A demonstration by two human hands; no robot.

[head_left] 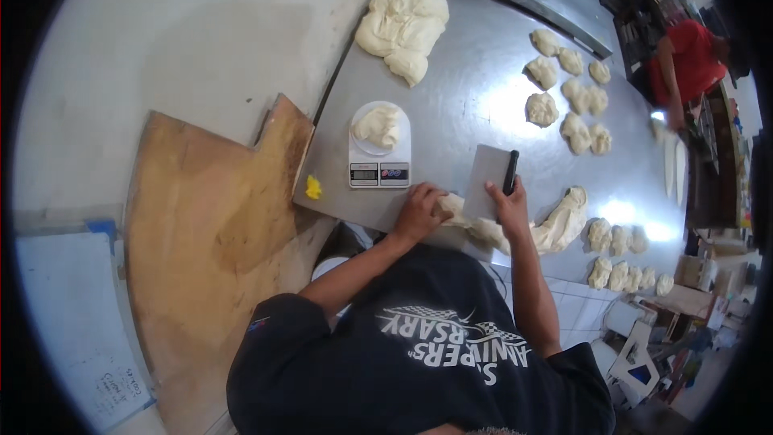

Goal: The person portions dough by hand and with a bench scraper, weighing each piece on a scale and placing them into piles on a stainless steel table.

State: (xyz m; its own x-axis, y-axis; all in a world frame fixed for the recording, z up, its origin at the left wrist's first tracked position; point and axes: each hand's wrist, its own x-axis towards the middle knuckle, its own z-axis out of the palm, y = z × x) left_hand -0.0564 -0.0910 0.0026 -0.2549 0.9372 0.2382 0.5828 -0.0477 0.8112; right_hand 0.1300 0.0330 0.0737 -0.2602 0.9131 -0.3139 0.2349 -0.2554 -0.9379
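Observation:
My right hand (510, 203) is closed round the black handle of a bench scraper (486, 171). Its flat metal blade stands against a long strip of pale dough (487, 234) at the table's near edge. At the strip's left end my left hand (417, 213) is closed on the dough, fingers curled over it. Farther right the strip bends up into a thicker piece of dough (564, 221). Beyond my left hand is a white kitchen scale (404, 149), with a dough lump (376, 126) resting on its round pan.
A large dough mass (403, 24) lies at the far left of the steel table (459, 113). Several dough pieces (542, 110) sit at the far right, more (620, 238) at the near right. A yellow scrap (313, 187) marks the left corner. A person in red (692, 60) works at the right.

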